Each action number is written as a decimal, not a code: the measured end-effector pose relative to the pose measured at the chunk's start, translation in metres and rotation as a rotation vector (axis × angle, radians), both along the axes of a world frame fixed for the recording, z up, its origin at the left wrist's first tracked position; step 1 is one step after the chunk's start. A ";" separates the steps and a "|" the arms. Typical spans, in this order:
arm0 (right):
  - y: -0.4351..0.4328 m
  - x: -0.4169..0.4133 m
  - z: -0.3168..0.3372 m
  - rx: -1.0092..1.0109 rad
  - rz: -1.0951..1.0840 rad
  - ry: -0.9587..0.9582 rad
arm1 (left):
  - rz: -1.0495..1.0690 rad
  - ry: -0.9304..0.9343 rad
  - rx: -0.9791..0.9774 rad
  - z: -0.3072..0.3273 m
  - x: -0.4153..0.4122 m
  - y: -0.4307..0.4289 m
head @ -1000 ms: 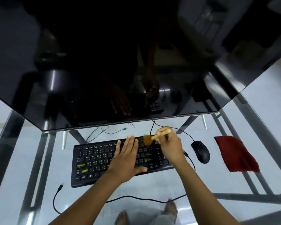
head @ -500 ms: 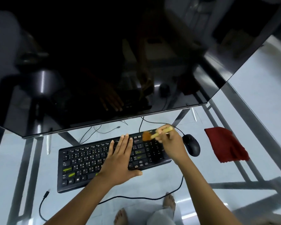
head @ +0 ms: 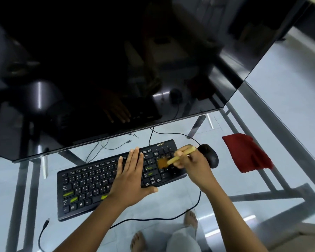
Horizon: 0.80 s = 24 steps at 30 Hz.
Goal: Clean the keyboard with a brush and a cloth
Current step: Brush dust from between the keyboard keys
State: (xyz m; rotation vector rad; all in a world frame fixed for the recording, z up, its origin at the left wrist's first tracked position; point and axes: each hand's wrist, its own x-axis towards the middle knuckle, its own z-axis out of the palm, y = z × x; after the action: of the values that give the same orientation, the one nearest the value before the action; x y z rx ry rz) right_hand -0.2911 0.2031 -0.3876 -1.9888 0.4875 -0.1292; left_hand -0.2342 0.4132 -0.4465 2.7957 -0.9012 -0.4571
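The right hand [head: 195, 165] pinches the wooden brush [head: 179, 156] partway along its handle, fingers curled round it, wrist cocked so the bristles point left and down onto the keys at the right end of the keyboard [head: 91, 180]. The left hand [head: 129, 177] lies flat on the middle of the keyboard, 4 fingers straight and together, thumb spread along the near edge. It grasps nothing and seems to steady the board. This looks like the brushing step, with the cloth step not yet begun. The next move probably calls for short, light strokes along the key rows, and the left hand must lift before the keys under it can be reached. The keyboard lies slanted on the glass table [head: 49, 179], the mouse [head: 210, 155] just beside the right hand, the red cloth [head: 247, 153] farther right, well apart from the keyboard
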 end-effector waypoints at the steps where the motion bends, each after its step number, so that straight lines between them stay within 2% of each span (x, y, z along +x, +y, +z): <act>1: -0.001 -0.002 -0.002 -0.040 -0.057 -0.038 | -0.001 0.001 0.006 -0.001 -0.001 -0.001; 3: -0.005 -0.005 -0.002 -0.065 -0.195 -0.110 | 0.001 -0.009 0.023 -0.002 -0.001 -0.003; 4: -0.006 -0.008 -0.002 -0.043 -0.183 -0.135 | 0.001 -0.013 0.031 -0.003 -0.001 -0.003; 6: 0.000 -0.012 -0.004 0.042 -0.043 -0.091 | -0.006 -0.022 0.044 -0.005 0.000 -0.002; 8: 0.005 -0.019 -0.007 -0.038 0.032 -0.049 | -0.001 -0.022 0.037 -0.007 0.000 0.000; 10: 0.004 -0.021 -0.010 -0.186 -0.102 -0.154 | 0.009 -0.016 0.013 -0.007 0.001 0.000; 12: 0.003 -0.023 -0.010 -0.132 -0.164 -0.213 | 0.008 -0.018 0.002 -0.007 0.001 0.000; 14: 0.007 -0.024 -0.011 -0.037 -0.034 -0.122 | 0.000 -0.030 0.000 -0.008 0.000 0.001; 15: 0.009 -0.026 -0.011 -0.070 0.013 -0.080 | 0.001 -0.031 -0.003 -0.009 0.000 0.002; 16: 0.008 -0.027 -0.014 -0.111 -0.002 -0.080 | 0.005 -0.027 -0.010 -0.010 0.001 0.002; 18: 0.000 -0.026 -0.012 -0.214 -0.180 -0.165 | 0.009 -0.022 -0.012 -0.009 0.001 0.001; 20: -0.005 -0.024 -0.006 -0.087 -0.278 -0.212 | 0.000 -0.039 -0.001 -0.008 0.000 0.001; 22: -0.006 -0.020 -0.005 0.082 -0.188 -0.128 | -0.008 -0.051 0.012 -0.007 0.000 0.002; 24: -0.005 -0.020 -0.007 -0.029 -0.076 -0.033 | 0.003 -0.056 0.011 -0.008 0.000 0.002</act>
State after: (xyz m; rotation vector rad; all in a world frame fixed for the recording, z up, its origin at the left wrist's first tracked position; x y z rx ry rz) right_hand -0.3115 0.1983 -0.3945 -1.9939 0.5426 -0.2174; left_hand -0.2342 0.4151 -0.4546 2.8330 -0.9084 -0.3864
